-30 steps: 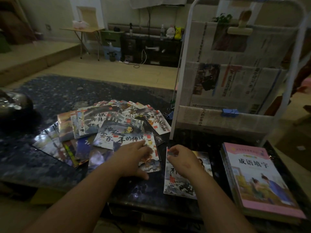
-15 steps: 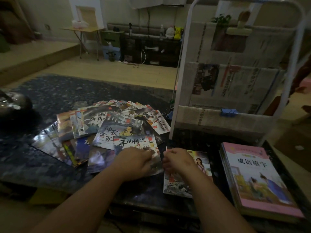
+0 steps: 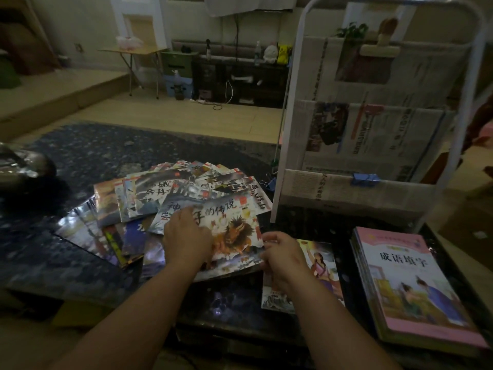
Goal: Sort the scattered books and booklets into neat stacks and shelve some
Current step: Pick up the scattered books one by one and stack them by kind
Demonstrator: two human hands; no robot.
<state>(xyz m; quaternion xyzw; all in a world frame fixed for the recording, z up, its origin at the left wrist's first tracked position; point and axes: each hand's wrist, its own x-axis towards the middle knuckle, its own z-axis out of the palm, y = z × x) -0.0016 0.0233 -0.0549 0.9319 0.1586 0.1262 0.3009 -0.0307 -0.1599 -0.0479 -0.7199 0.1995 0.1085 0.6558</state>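
The left hand [image 3: 186,237] had its fingers [image 3: 184,213] curled over the left edge of a thin glossy booklet with a horned beast on its cover [image 3: 232,231], gripping it. The right hand [image 3: 282,256] pinched the same booklet at its near right corner. The booklet was tilted and appeared to be lifted off a fan of scattered glossy booklets [image 3: 170,190] spread over the dark speckled surface [image 3: 80,161].

Just to the right, partly under the right hand, a single booklet showing a figure in purple [image 3: 324,265] lay flat. Further right sat a neat stack of pink-covered books [image 3: 408,284]. Beyond them stood a white metal-framed rack hung with newspapers [image 3: 373,129].

The step seemed to be moving the beast booklet onto the single one. Done well, it would be lifted clear so the slippery covers below were not dragged. Both hands would then lower it flat with its edges squared to the booklet beneath before releasing.
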